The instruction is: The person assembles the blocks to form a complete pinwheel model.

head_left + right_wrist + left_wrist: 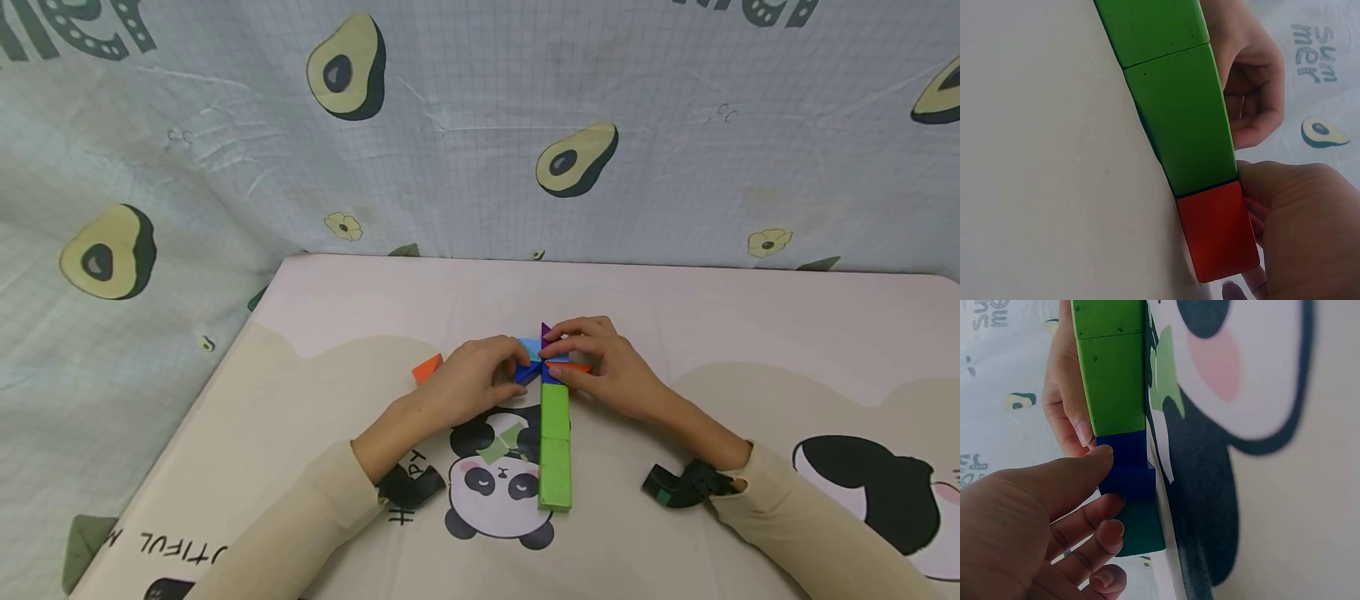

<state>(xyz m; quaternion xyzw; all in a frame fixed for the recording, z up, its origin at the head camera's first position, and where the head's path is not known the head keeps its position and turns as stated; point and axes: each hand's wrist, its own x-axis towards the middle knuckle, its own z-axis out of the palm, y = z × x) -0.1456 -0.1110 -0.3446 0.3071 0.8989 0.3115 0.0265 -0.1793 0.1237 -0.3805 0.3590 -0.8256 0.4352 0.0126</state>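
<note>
Two green blocks (pixel 555 450) lie end to end in a column. Dark blue blocks (pixel 528 372), light blue blocks (pixel 529 343), a purple triangular block (pixel 546 332) and an orange-red block (pixel 1219 231) cluster at its far end. My left hand (pixel 480 371) reaches in from the left, its thumb and index finger around a dark blue block; a teal-looking block (pixel 1141 528) is beside its fingers in the left wrist view. My right hand (pixel 603 362) pinches the orange-red block from the right, with other fingertips near the purple block. Fingers partly hide the cluster.
A loose orange block (pixel 427 368) lies left of my left hand. The table cover (pixel 697 333) carries printed pandas and lettering. Behind the table's far edge hangs a cloth (pixel 465 108) with avocado prints. Black straps (pixel 686 485) sit at both wrists.
</note>
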